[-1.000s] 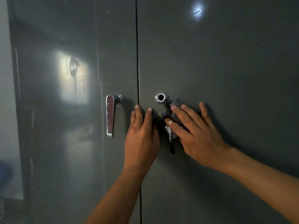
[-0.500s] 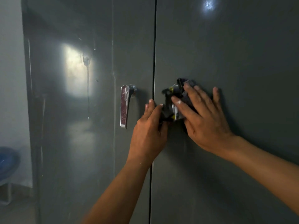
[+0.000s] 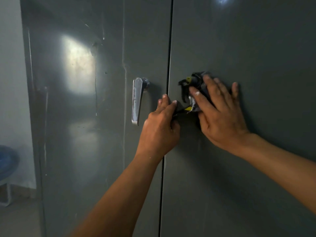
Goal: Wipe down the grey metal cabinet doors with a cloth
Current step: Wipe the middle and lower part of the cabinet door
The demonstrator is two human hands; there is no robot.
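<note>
Two grey metal cabinet doors fill the view, the left door and the right door, split by a dark vertical seam. A dark crumpled cloth with yellow bits lies against the right door just past the seam. My right hand presses it flat with straight, spread fingers. My left hand sits over the seam, its fingers and thumb pinching the cloth's lower left edge. A chrome lever handle hangs on the left door beside my left hand. The cloth hides whatever is on the door under it.
A bright reflection and drip streaks mark the left door's upper part. A pale wall runs along the far left, with a blue round seat on a white frame low beside the cabinet.
The cloth and my right hand have slid upward over the round lock cylinder, which is now covered. My left hand followed, staying at the seam and on the cloth's edge.
</note>
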